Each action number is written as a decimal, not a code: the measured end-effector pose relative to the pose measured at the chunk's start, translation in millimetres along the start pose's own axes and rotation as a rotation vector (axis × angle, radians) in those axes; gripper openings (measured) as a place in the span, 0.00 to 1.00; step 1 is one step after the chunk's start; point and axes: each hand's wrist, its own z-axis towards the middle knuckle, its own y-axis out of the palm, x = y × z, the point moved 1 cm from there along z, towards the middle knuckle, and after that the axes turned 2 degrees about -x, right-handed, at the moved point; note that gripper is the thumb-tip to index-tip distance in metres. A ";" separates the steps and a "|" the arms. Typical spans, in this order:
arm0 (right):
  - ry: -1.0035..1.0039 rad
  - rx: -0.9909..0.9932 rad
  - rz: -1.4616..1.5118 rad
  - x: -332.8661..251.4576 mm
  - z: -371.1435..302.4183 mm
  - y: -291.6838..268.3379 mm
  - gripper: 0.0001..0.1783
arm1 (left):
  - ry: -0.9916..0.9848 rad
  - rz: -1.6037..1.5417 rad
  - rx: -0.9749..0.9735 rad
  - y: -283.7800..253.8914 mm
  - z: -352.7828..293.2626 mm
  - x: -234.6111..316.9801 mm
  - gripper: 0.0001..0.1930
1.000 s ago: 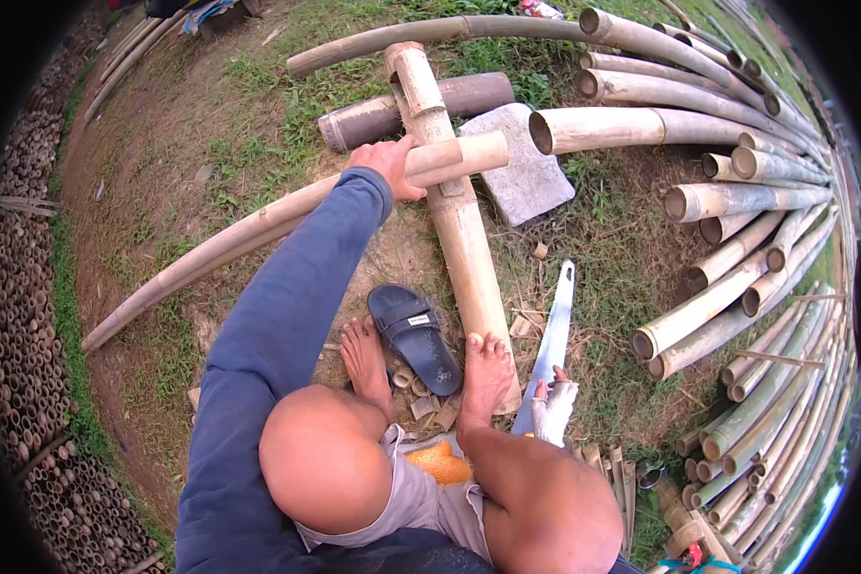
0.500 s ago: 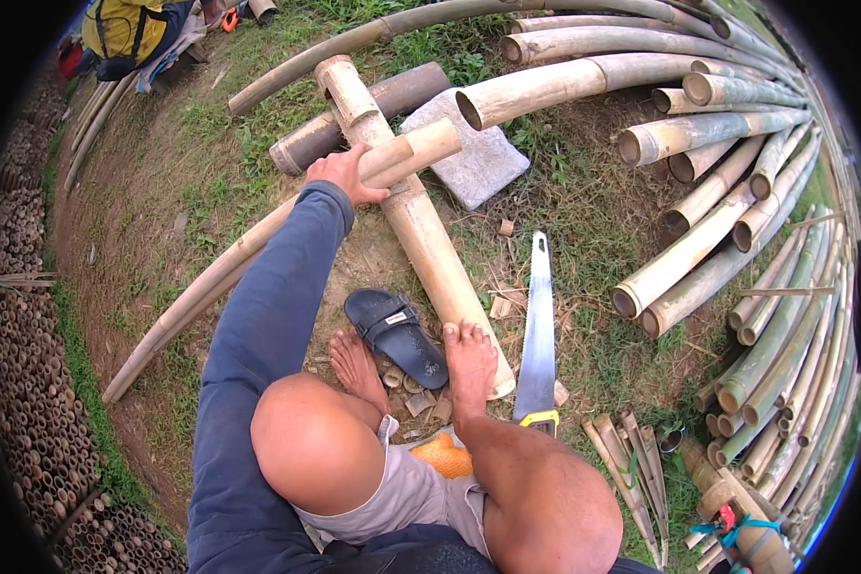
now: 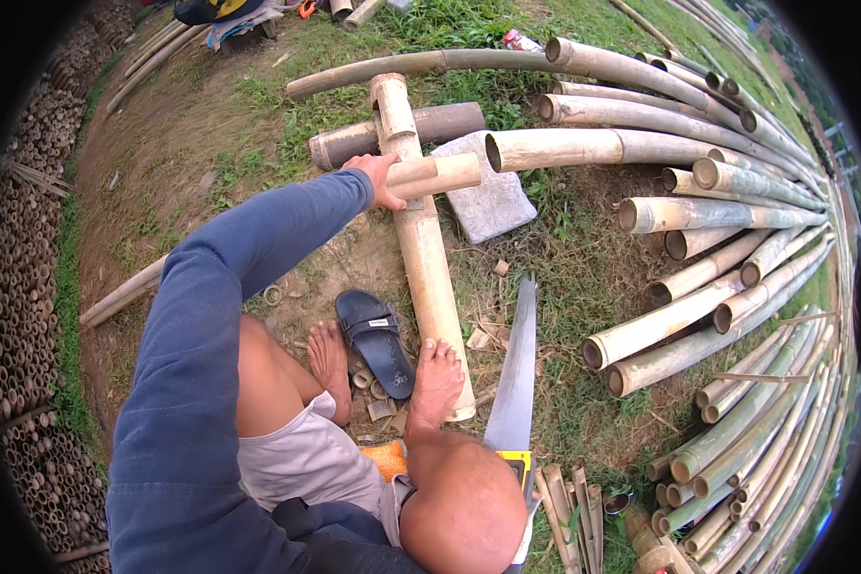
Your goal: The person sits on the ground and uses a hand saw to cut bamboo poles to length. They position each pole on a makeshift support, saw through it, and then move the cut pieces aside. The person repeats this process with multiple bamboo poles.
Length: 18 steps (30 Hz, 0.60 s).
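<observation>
My left hand (image 3: 378, 180) is closed around a pale bamboo pole (image 3: 440, 176), near its end. The pole has a stepped cut there and lies across a thicker bamboo piece (image 3: 421, 258) with an opening near its far end. Behind my left arm the pole runs out to the left. My bare right foot (image 3: 436, 383) presses on the thick piece's near end. To its right is a handsaw (image 3: 515, 373), its blade pointing away from me and its yellow-and-black handle partly hidden by my right knee. My right hand is out of view.
A dark bamboo log (image 3: 454, 122) supports the thick piece's far end, beside a grey stone block (image 3: 488, 196). A black slipper (image 3: 377, 346) lies between my feet. Stacked bamboo poles (image 3: 679, 212) fill the right side. Upright bamboo ends (image 3: 38, 277) crowd the left.
The view has shifted, moving the stone and bamboo in the picture. The saw blade looks turned, with its tip narrower and its handle closer to my knee. My left hand keeps its grip.
</observation>
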 end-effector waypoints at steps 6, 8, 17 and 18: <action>0.408 -0.065 1.693 171.5 -173.2 -127.5 0.32 | 0.010 -0.001 0.009 3.8 -4.5 2.1 0.50; 0.580 -0.020 1.618 195.1 -194.9 -138.5 0.44 | 0.019 0.002 0.012 4.4 -3.9 1.7 0.50; -0.306 0.246 1.732 209.9 -158.9 -202.1 0.43 | 0.017 0.027 0.005 3.2 3.6 -3.6 0.50; -0.497 -0.012 1.826 223.0 -132.2 -199.0 0.39 | 0.016 0.043 0.007 4.1 3.6 -3.3 0.50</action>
